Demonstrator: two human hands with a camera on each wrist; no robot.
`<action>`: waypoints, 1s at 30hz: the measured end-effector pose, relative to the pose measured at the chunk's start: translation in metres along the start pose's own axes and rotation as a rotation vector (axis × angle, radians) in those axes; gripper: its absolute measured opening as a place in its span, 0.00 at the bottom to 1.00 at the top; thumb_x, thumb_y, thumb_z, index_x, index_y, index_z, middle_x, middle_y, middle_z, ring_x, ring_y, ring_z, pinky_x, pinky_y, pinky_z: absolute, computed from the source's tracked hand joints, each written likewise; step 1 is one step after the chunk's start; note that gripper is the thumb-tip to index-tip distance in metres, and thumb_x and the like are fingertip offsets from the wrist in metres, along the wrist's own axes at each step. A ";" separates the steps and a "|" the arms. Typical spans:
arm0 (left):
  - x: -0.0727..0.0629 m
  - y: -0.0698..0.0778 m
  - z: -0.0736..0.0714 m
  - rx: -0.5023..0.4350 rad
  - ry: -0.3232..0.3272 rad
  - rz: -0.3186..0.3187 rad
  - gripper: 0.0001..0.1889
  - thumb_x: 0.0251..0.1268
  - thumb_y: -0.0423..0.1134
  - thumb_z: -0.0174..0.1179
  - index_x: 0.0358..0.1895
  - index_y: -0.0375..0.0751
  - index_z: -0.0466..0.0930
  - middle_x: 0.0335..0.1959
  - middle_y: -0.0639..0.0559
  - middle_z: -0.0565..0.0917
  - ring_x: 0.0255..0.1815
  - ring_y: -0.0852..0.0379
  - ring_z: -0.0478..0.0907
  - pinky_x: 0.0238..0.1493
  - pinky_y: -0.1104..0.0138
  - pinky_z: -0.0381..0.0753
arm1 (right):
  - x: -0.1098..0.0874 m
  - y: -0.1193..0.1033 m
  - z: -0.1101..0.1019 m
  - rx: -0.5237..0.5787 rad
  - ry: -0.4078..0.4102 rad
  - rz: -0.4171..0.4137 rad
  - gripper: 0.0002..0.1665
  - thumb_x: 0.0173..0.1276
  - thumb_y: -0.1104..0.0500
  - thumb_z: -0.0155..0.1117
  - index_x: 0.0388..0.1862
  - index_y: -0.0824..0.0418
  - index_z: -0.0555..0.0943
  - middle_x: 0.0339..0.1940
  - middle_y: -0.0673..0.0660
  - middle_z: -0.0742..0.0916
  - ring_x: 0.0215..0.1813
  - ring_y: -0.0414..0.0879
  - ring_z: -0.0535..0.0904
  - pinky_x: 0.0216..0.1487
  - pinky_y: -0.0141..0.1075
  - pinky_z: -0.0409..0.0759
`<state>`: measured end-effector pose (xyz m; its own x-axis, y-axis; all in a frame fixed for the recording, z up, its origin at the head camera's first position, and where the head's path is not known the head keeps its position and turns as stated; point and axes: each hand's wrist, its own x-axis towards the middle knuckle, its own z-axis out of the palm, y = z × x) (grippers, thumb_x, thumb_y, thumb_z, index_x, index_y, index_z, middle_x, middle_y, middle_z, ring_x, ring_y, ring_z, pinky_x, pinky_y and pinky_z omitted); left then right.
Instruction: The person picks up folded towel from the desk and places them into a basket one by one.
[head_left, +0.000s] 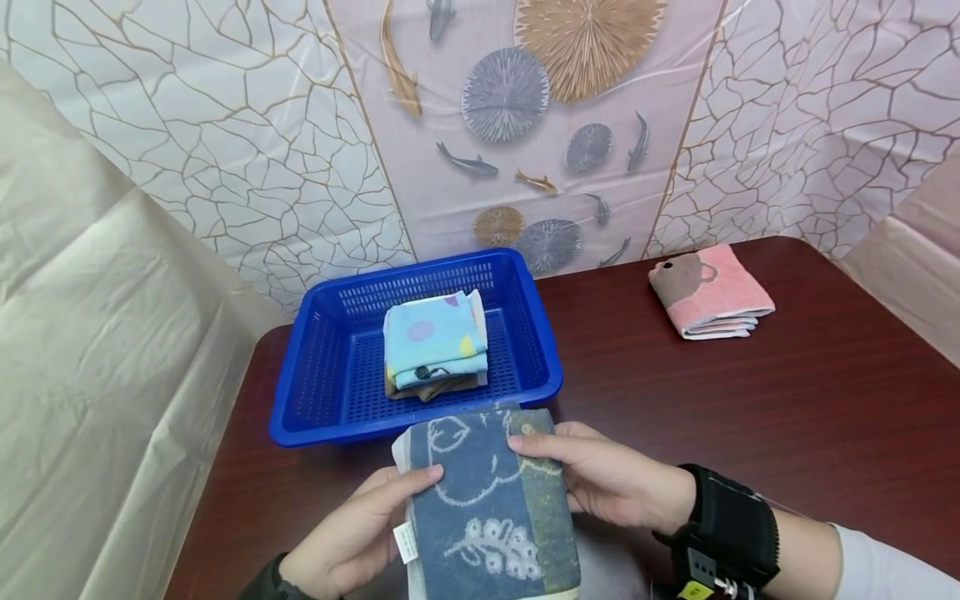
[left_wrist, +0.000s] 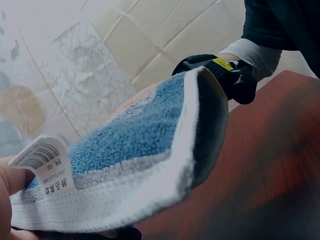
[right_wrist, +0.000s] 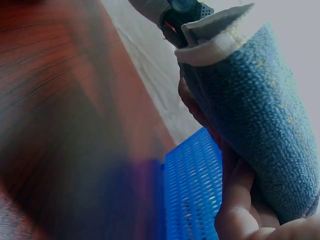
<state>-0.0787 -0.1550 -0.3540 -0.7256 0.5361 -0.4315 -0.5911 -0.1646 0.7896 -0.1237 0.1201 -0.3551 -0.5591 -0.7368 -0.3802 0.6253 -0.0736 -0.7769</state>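
Left hand [head_left: 352, 533], right hand [head_left: 618, 479] grip blue towel [head_left: 480, 496] from opposite sides.

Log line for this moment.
left hand: grips blue-grey towel | right hand: grips it too | blue basket: towel stack inside | pink towel: folded, on table

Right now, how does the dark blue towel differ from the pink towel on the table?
The left hand and right hand hold the dark blue towel; the pink towel lies on the table. The dark blue towel has pale line drawings; the pink towel has a brownish animal. A white tag shows on the dark blue towel, none on the pink towel. Both are folded.
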 end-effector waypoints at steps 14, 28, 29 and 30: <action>-0.017 0.036 0.018 0.038 0.047 0.108 0.21 0.79 0.48 0.48 0.67 0.41 0.64 0.51 0.55 0.86 0.51 0.59 0.84 0.53 0.64 0.84 | -0.014 -0.044 0.023 -0.019 -0.025 -0.135 0.35 0.77 0.50 0.56 0.74 0.67 0.61 0.56 0.55 0.86 0.57 0.46 0.84 0.58 0.43 0.83; -0.026 0.080 0.025 0.123 0.109 0.192 0.16 0.79 0.50 0.49 0.58 0.47 0.73 0.45 0.57 0.88 0.46 0.60 0.86 0.48 0.64 0.85 | -0.011 -0.087 0.041 -0.097 0.026 -0.182 0.32 0.76 0.49 0.57 0.70 0.67 0.67 0.49 0.54 0.89 0.50 0.45 0.87 0.53 0.43 0.85; -0.026 0.084 0.025 0.125 0.117 0.194 0.15 0.78 0.50 0.49 0.58 0.47 0.74 0.45 0.57 0.88 0.45 0.60 0.86 0.47 0.64 0.85 | -0.009 -0.090 0.042 -0.105 0.031 -0.185 0.32 0.77 0.49 0.57 0.70 0.67 0.67 0.48 0.54 0.89 0.50 0.45 0.87 0.52 0.43 0.85; -0.027 0.087 0.024 0.124 0.126 0.199 0.15 0.78 0.50 0.49 0.57 0.48 0.74 0.45 0.57 0.88 0.45 0.60 0.86 0.47 0.64 0.85 | -0.008 -0.093 0.043 -0.114 0.036 -0.190 0.31 0.77 0.49 0.56 0.70 0.67 0.68 0.48 0.54 0.90 0.49 0.45 0.87 0.52 0.44 0.86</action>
<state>-0.1021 -0.1636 -0.2629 -0.8656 0.3952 -0.3074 -0.3908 -0.1497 0.9082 -0.1542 0.1034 -0.2581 -0.6817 -0.6920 -0.2376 0.4421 -0.1308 -0.8874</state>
